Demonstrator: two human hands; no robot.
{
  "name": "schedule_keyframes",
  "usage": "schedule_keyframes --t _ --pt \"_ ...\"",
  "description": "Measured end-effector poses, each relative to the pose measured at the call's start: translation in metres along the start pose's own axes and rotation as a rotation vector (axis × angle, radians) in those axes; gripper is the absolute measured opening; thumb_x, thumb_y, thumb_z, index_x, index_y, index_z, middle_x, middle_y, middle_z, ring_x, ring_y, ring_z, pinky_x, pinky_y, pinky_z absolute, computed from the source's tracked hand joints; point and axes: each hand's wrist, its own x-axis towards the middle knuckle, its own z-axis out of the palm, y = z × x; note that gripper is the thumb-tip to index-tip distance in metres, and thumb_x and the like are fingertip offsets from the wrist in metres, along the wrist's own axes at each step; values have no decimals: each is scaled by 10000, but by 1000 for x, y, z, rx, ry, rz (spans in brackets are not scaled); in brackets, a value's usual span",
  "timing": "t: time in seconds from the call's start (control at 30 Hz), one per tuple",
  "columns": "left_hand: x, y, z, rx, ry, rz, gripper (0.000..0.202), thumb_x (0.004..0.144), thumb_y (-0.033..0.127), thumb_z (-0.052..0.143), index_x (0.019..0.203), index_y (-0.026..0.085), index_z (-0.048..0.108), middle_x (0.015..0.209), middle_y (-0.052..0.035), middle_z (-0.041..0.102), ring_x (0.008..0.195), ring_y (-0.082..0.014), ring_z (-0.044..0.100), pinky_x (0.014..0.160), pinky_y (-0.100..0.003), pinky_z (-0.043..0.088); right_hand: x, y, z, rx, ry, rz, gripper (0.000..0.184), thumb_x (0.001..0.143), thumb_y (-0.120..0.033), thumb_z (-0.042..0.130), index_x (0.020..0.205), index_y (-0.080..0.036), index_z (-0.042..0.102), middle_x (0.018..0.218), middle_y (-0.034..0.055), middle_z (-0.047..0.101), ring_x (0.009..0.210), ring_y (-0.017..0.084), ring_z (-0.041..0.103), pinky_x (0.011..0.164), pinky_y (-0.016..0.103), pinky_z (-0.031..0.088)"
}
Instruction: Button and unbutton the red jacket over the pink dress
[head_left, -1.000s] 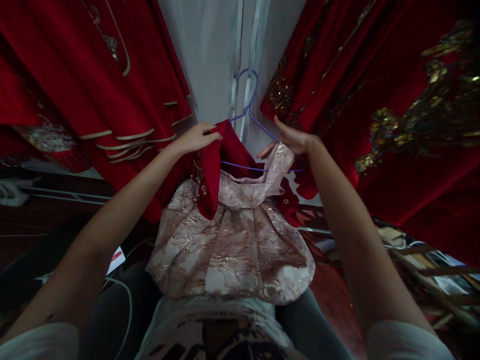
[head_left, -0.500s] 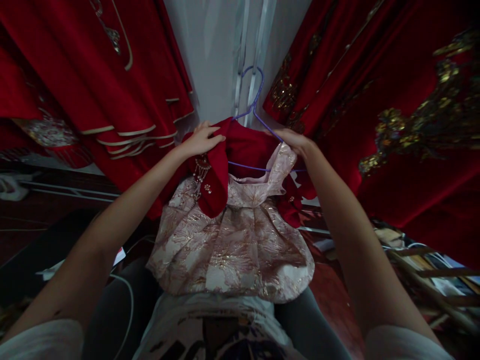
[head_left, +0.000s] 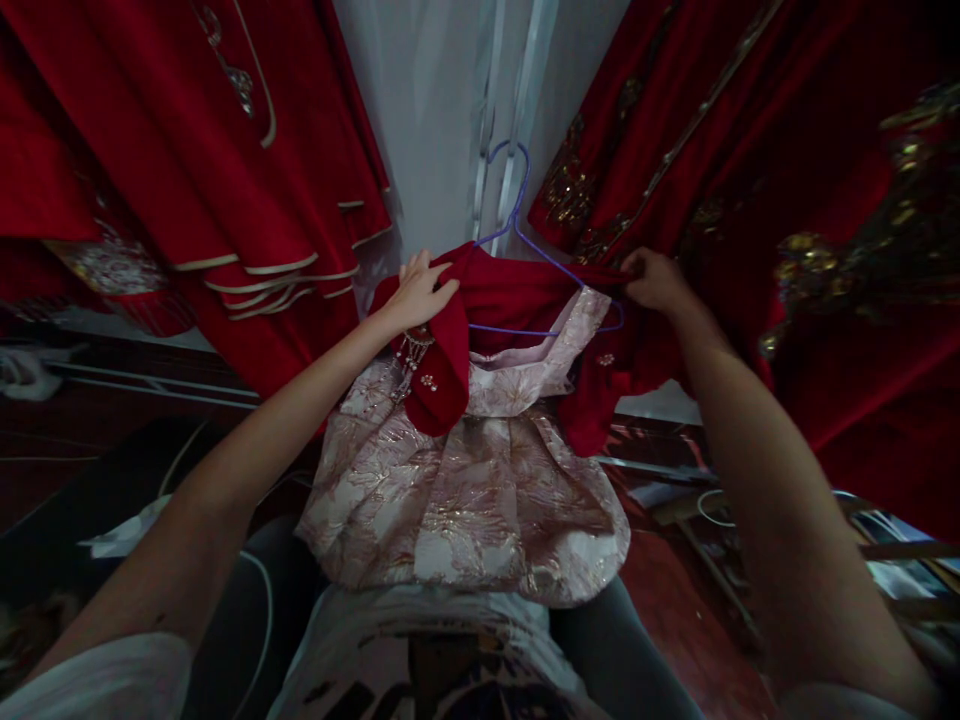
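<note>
A pale pink brocade dress (head_left: 480,500) with gold thread lies across my lap, its strap over a purple hanger (head_left: 517,220). Over its shoulders lies a small red jacket (head_left: 442,370) with beaded trim and little flower ornaments. My left hand (head_left: 424,295) grips the jacket at its left shoulder, fingers bent over the cloth. Off the hanger's right end, my right hand (head_left: 654,280) pinches the jacket's other shoulder and pulls it outward. The fingertips of this hand are partly hidden in the red cloth.
Red embroidered garments (head_left: 277,180) hang at the left, and more red ones with gold sequins (head_left: 825,270) hang at the right. Pale metal rods (head_left: 491,150) stand behind the hanger. A wooden rack (head_left: 907,552) stands low at right; a white cable (head_left: 264,620) runs by my left leg.
My right hand has moved outward to the right, away from the hanger, drawing the jacket's right shoulder with it. The right sleeve now shows more fully. My left hand stays on the jacket.
</note>
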Motion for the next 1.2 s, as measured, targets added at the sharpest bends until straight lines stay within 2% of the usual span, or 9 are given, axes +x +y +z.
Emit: schedule_keyframes --t 0.17,0.23,0.3,0.47,0.6,0.77,0.87,1.03,1.2 --pt "-5 4 2 14 13 6 419 917 501 412 1139 210 616 1160 -131 511 1211 -356 423 1028 -531 337 -42 25 -32 -27 9 47 306 523 -16 702 693 -210 538 722 51 593 623 152 475 644 338 365" --pt "-6 5 4 18 12 6 420 917 497 412 1151 211 611 1175 -136 501 1220 -365 413 1030 -545 327 -65 12 -38 38 -86 35 282 570 -167 784 662 -216 522 695 29 573 618 150 467 632 323 358" --pt "-7 7 5 21 14 -1 421 916 494 413 1161 213 609 1184 -141 496 1228 -377 403 1029 -553 319 -87 -11 -38 96 -58 3 347 651 -389 780 643 -225 474 644 0 513 593 139 426 605 304 336" --pt "-11 14 8 24 14 -25 432 914 490 409 1169 206 612 1196 -148 488 1237 -390 389 1035 -567 299 -108 -66 -9 123 -8 -222 490 830 -661 491 622 -229 387 564 -19 371 536 141 353 556 294 283" --pt "-15 16 9 38 41 -26 439 908 503 410 1165 215 619 1212 -149 483 1242 -399 384 1028 -581 303 -103 -105 41 80 -37 -324 483 896 -647 360 646 -234 378 573 0 409 557 169 412 591 306 306" --pt "-14 8 3 73 65 -24 438 907 509 414 1182 230 610 1247 -146 475 1287 -411 346 1034 -590 297 -116 -151 91 195 -193 -439 404 947 -566 322 739 -245 451 630 5 507 575 194 512 601 304 324" --pt "-17 14 1 85 49 -38 408 910 457 432 1184 211 607 1316 -156 435 1320 -418 306 1048 -597 281 -125 -156 98 212 -208 -473 372 958 -531 345 760 -239 463 638 -4 514 570 182 525 596 293 323" --pt "-48 51 19 167 116 20 286 887 305 481 1108 188 621 1392 -150 382 1341 -390 292 1097 -586 245 -126 -142 98 252 -210 -475 343 959 -481 387 752 -214 444 619 -21 466 534 136 465 572 257 300" --pt "-66 70 45 173 36 86 245 875 203 476 1087 125 572 1163 -187 518 1154 -358 488 935 -513 440 -128 -140 101 306 -222 -504 314 956 -452 404 772 -202 450 640 -31 458 541 110 432 578 238 301"
